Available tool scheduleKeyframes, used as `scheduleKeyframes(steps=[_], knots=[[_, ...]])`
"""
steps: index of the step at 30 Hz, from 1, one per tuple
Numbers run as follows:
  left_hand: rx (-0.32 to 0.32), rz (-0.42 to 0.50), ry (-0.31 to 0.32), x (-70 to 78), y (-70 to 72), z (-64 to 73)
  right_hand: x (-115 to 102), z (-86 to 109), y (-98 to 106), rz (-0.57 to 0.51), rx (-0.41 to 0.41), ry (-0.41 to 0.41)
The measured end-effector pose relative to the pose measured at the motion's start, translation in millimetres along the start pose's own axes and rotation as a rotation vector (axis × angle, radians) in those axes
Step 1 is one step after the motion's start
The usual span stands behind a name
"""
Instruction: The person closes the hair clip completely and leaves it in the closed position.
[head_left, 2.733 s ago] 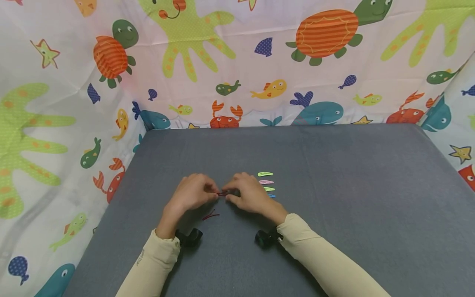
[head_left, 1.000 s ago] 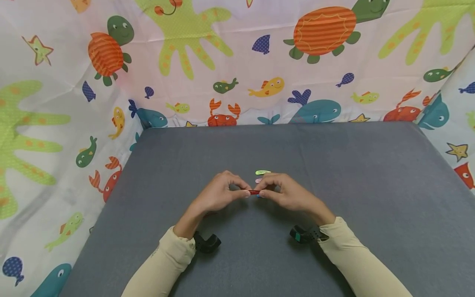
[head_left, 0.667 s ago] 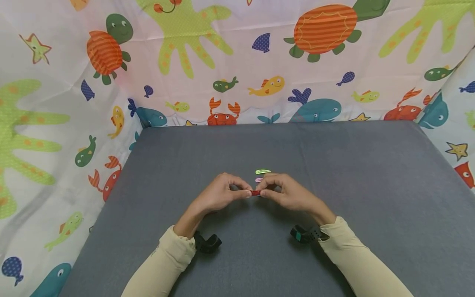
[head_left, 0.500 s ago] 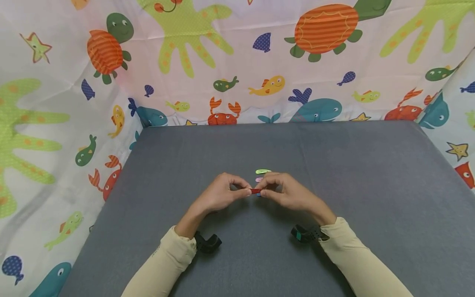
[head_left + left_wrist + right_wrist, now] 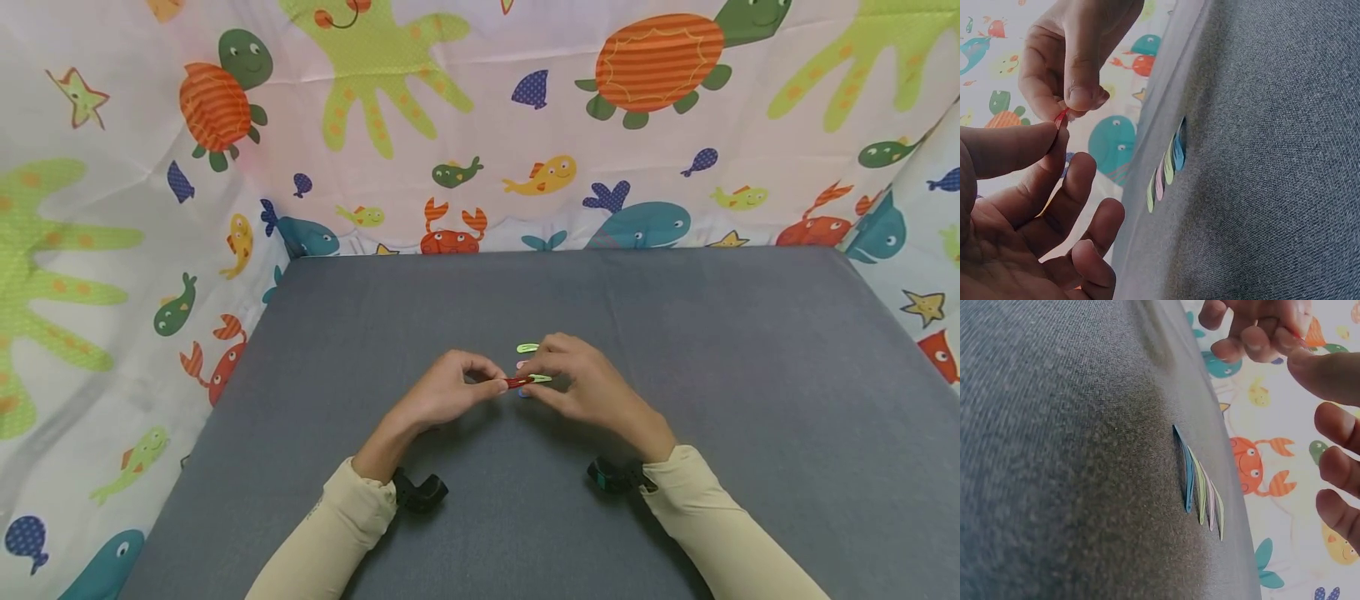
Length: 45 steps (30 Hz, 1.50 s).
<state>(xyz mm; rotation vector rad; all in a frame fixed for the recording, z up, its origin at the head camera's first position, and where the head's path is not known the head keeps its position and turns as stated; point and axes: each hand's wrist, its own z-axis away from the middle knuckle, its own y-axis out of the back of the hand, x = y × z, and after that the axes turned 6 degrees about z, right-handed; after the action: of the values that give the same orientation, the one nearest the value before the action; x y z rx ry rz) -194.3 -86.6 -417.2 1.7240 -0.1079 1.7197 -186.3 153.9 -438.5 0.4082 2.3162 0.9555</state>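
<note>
In the head view my left hand [image 5: 450, 387] pinches a red snap hair clip [image 5: 516, 382] between thumb and forefinger, above the grey table. My right hand [image 5: 581, 387] has its thumb and forefinger around the clip's other end, slightly parted. The left wrist view also shows the red clip at the left fingertips, the right thumb close beside it. Below the hands lie a blue hair clip [image 5: 1187, 478], a yellow-green clip [image 5: 1197, 481], a pink clip [image 5: 1210, 499] and another green clip [image 5: 1221, 515], side by side. The right hand partly covers them in the head view.
The grey cloth-covered table [image 5: 712, 375] extends around both hands. A white curtain [image 5: 480, 125] printed with sea animals hangs behind and at both sides. A black wrist camera [image 5: 420, 492] hangs below the left wrist, another camera [image 5: 615, 475] below the right.
Both hands have moved right with the red clip, over the row of clips. The right fingers have since parted slightly, uncovering more of it. The left wrist now hides the other dark red clip.
</note>
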Motion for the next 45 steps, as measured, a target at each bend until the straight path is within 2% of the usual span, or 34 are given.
scheduleKeyframes(steps=[5,9,14,18,23,30,33,38,45], knots=[[-0.001,0.016,-0.008,-0.5,-1.1,-0.2,-1,-0.9,0,0.048,0.038,0.043],[0.021,-0.019,-0.043,-0.5,-2.6,-0.4,1,-0.6,0,0.061,0.037,0.042],[0.075,-0.103,-0.091,-2.4,-5.6,-1.2,3,0.9,1,0.050,-0.004,-0.020],[0.138,-0.191,-0.156,-3.1,-8.3,-1.1,5,1.8,3,0.036,-0.035,-0.072],[0.201,-0.316,-0.238,-4.1,-12.0,-1.9,6,1.9,3,0.026,-0.041,-0.091],[0.265,-0.434,-0.302,-6.1,-16.3,-2.5,4,2.2,6,0.003,-0.081,-0.138],[0.259,-0.475,-0.306,-7.0,-18.2,-2.4,4,2.8,8,0.000,-0.138,-0.165],[0.225,-0.508,-0.279,-9.4,-22.2,-3.1,7,4.7,8,-0.009,-0.239,-0.196],[0.186,-0.488,-0.221,-13.2,-27.9,-5.5,9,6.9,7,-0.002,-0.320,-0.199]])
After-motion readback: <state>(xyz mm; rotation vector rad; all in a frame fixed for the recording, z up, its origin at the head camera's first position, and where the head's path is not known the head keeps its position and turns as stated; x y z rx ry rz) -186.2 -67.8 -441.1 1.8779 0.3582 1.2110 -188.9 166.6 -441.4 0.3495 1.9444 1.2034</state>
